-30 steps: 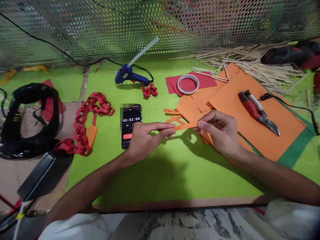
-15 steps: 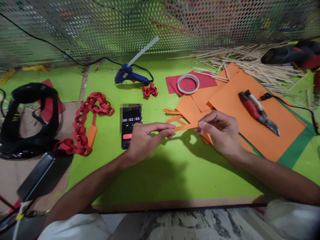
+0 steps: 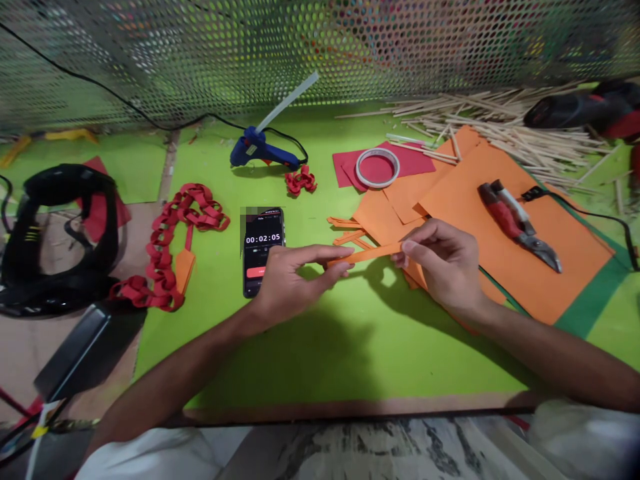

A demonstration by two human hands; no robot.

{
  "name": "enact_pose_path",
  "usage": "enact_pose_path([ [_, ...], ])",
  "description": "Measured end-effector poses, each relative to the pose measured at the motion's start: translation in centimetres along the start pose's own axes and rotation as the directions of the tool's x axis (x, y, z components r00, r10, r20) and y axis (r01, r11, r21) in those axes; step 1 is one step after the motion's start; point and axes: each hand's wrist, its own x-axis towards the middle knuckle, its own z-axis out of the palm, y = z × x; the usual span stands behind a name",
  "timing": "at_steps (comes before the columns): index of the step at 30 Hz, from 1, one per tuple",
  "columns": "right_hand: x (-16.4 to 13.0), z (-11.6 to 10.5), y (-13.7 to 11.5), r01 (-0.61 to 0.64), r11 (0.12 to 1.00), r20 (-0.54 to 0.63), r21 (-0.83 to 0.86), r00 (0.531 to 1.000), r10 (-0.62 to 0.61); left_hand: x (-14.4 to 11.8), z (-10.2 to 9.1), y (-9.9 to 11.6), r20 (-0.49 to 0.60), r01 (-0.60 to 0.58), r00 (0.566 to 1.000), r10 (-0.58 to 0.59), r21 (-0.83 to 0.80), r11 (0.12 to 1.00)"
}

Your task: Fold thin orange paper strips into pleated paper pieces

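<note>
An orange paper strip (image 3: pixel 374 254) stretches between my two hands above the green table. My left hand (image 3: pixel 300 277) pinches its left end between thumb and fingers, and my right hand (image 3: pixel 443 263) pinches the other end. Just behind the strip lie several narrow orange paper pieces (image 3: pixel 350 237) beside larger orange sheets (image 3: pixel 465 200). Partly covered by my left hand is a phone (image 3: pixel 263 227) with a timer reading 00:02:05. A red paper chain (image 3: pixel 163 260) lies to the left, with an orange folded paper piece (image 3: pixel 185 272) touching it.
A blue glue gun (image 3: pixel 263 152) with a glue stick stands behind the phone, near a small red paper piece (image 3: pixel 301 181). A tape roll (image 3: pixel 377 168) rests on red paper. Pruning shears (image 3: pixel 520 227) lie on orange sheets. Thin wooden sticks (image 3: pixel 530 133) and a black headset (image 3: pixel 30 247) flank the area.
My left thumb and fingers have shifted slightly at the strip's left end, showing more of it. My right hand stays pinched on the other end, barely moved.
</note>
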Motion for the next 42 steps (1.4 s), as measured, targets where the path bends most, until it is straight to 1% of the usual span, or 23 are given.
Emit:
enact_pose_path([
  [4,0.0,0.0,0.2,-0.008,1.000,-0.008,-0.009,1.000,0.008,0.0,0.0,0.0,0.004,0.034,0.999,-0.034,-0.067,0.997],
  [8,0.0,0.0,0.3,-0.003,1.000,-0.020,-0.018,1.000,0.003,-0.1,0.0,-0.1,0.009,0.070,0.998,-0.070,-0.086,0.994],
  [12,0.0,0.0,0.3,0.006,1.000,-0.015,-0.009,1.000,-0.006,-0.2,0.0,-0.3,0.008,0.072,0.997,-0.071,-0.116,0.991],
  [17,0.1,-0.1,0.3,0.006,0.999,-0.017,-0.034,1.000,-0.006,-0.3,0.2,-0.4,0.000,0.128,0.992,-0.129,-0.159,0.979],
  [20,0.0,0.0,0.3,0.010,0.999,-0.022,-0.037,1.000,-0.010,-0.3,0.3,-0.4,-0.002,0.136,0.990,-0.138,-0.178,0.975],
  [24,0.0,0.0,0.3,0.018,1.000,-0.020,-0.017,1.000,-0.018,-0.2,0.2,-0.3,0.022,0.153,0.988,-0.152,-0.190,0.970],
  [26,0.1,0.0,0.3,0.011,0.998,0.000,-0.061,1.000,-0.011,-0.2,0.0,-0.3,0.030,0.172,0.985,-0.169,-0.162,0.972],
  [28,0.2,0.0,0.6,0.014,0.985,0.053,-0.171,0.999,-0.005,-0.3,-0.3,-0.5,0.035,0.200,0.980,-0.198,-0.110,0.973],
  [29,0.3,0.0,0.7,0.026,0.969,0.096,-0.245,0.995,-0.002,-0.3,-0.4,-0.7,0.041,0.216,0.976,-0.214,-0.075,0.973],
  [31,0.5,0.1,1.2,0.098,0.908,0.202,-0.408,0.979,-0.015,-0.4,-0.7,-1.1,0.061,0.240,0.969,-0.240,0.018,0.971],
  [33,0.6,0.3,1.8,0.231,0.808,0.308,-0.542,0.949,-0.064,-0.4,-0.8,-1.7,0.085,0.224,0.968,-0.236,0.135,0.965],
  [35,0.5,0.4,2.3,0.355,0.681,0.383,-0.641,0.916,-0.117,-0.4,-0.8,-2.2,0.115,0.162,0.974,-0.195,0.246,0.956],
  [37,0.4,0.6,2.8,0.429,0.557,0.434,-0.711,0.891,-0.132,-0.5,-0.7,-2.5,0.162,0.084,0.977,-0.142,0.323,0.943],
  [39,0.3,0.7,3.1,0.464,0.473,0.467,-0.749,0.876,-0.121,-0.6,-0.5,-2.9,0.204,0.025,0.973,-0.112,0.385,0.922],
  [40,0.3,0.7,3.2,0.473,0.451,0.476,-0.757,0.872,-0.116,-0.7,-0.4,-3.0,0.220,0.006,0.970,-0.106,0.413,0.911],
  [42,0.3,0.7,3.3,0.478,0.440,0.481,-0.760,0.869,-0.114,-0.9,-0.3,-3.2,0.239,-0.017,0.965,-0.106,0.463,0.886],
])
